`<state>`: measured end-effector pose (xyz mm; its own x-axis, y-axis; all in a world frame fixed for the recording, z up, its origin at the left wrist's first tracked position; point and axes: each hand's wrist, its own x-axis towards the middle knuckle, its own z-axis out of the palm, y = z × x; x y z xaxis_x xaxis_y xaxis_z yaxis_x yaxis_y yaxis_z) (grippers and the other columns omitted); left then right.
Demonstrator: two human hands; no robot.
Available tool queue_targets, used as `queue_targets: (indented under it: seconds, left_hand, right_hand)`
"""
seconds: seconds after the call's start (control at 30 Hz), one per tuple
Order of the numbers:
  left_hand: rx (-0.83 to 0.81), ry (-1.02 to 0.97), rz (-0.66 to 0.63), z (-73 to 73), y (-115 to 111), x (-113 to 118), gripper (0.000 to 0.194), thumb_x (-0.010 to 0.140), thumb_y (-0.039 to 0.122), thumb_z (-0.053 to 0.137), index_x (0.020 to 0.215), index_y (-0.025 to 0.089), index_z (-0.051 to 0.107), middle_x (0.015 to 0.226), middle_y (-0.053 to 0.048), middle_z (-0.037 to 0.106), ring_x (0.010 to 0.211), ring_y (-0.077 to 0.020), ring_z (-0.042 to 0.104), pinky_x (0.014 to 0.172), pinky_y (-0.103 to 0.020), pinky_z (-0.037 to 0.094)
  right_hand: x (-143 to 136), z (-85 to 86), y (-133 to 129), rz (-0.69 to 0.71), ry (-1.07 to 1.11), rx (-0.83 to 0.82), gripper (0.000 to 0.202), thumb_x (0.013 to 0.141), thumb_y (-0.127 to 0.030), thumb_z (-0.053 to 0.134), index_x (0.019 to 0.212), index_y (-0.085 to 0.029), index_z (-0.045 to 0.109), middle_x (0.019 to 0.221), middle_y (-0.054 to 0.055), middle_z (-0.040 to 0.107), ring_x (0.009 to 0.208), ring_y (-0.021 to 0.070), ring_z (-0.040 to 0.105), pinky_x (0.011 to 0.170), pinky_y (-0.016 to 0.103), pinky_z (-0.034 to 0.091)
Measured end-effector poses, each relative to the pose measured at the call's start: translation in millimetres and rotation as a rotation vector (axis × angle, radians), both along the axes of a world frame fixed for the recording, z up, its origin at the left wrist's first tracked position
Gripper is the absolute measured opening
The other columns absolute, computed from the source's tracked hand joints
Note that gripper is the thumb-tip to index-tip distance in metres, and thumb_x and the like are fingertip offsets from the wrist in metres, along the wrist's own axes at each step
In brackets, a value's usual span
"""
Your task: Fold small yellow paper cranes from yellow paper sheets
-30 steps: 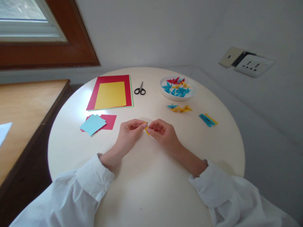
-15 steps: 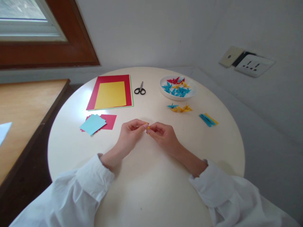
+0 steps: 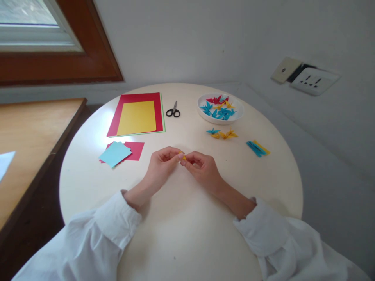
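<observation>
Over the white table [image 3: 181, 230]: yellow paper [image 3: 184, 158], largely hidden.
Left hand [image 3: 160, 163]: your thumb and fingers pinch it; hold steady.
Right hand [image 3: 205, 168]: your fingertips grasp it too; light, even pressure should avoid crumpling.

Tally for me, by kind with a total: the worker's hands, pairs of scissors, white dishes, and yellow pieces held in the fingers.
Hands: 2 (left hand, right hand)
Scissors: 1 pair
White dish: 1
Yellow piece held: 1
Total: 5
</observation>
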<state>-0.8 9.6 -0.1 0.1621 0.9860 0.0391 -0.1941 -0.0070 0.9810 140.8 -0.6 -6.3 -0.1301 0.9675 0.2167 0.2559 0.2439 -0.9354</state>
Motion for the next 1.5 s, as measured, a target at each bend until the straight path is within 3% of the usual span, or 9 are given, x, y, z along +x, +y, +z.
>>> queue_targets:
  seconds: [0.2,0.37,0.6,0.87,1.23,1.5]
  left_hand:
    - [0.014,0.071,0.071,-2.4,2.2,-2.1,0.013,0.071,0.028,0.069,0.072,0.016,0.064,0.067,0.002,0.061,0.062,-0.0092,0.053,0.059,-0.021,0.040]
    - [0.020,0.173,0.058,-2.7,3.0,-3.5,0.015,0.072,0.031,0.067,0.072,0.016,0.063,0.069,0.001,0.061,0.063,-0.0107,0.053,0.060,-0.022,0.041]
    - [0.337,0.421,0.143,-3.6,2.8,-5.4,0.014,0.073,0.023,0.066,0.086,0.021,0.071,0.090,-0.004,0.059,0.083,-0.0147,0.056,0.074,-0.027,0.045]
    - [0.418,0.508,0.146,-5.5,2.5,-6.2,0.009,0.076,0.016,0.060,0.079,0.020,0.068,0.077,-0.002,0.056,0.066,-0.0118,0.050,0.061,-0.025,0.042]
    - [0.235,0.346,0.065,-1.5,0.9,-3.7,0.008,0.077,0.024,0.059,0.074,0.018,0.058,0.067,0.000,0.056,0.061,-0.0122,0.047,0.057,-0.024,0.037]
    - [0.214,0.281,0.050,-3.4,1.5,-1.9,0.009,0.075,0.027,0.063,0.074,0.018,0.060,0.063,0.002,0.055,0.058,-0.0107,0.048,0.054,-0.023,0.038]
  right_hand:
    - [-1.1,2.8,1.6,-0.102,0.116,0.021,0.011,0.073,-0.029,0.063,0.073,-0.018,0.063,0.073,0.002,0.067,0.067,0.0134,0.061,0.061,0.024,0.049]
    - [0.9,1.9,4.7,-0.149,0.135,0.070,0.011,0.073,-0.029,0.062,0.076,-0.018,0.064,0.075,0.002,0.067,0.066,0.0126,0.061,0.058,0.023,0.049]
    - [2.3,0.7,4.2,-0.109,0.039,0.077,0.010,0.074,-0.027,0.061,0.075,-0.018,0.065,0.074,0.002,0.069,0.062,0.0121,0.059,0.055,0.023,0.047]
    - [2.3,0.9,3.1,-0.103,0.019,0.095,0.009,0.074,-0.026,0.063,0.074,-0.018,0.064,0.071,0.001,0.068,0.061,0.0119,0.057,0.058,0.024,0.046]
    - [1.6,-4.0,9.5,-0.048,0.295,-0.075,0.015,0.064,-0.029,0.070,0.073,-0.019,0.063,0.074,0.002,0.068,0.070,0.0140,0.063,0.069,0.028,0.052]
    - [1.8,-1.1,6.5,-0.103,0.137,0.029,0.008,0.071,-0.026,0.065,0.073,-0.019,0.065,0.074,0.002,0.069,0.068,0.0133,0.062,0.060,0.025,0.048]
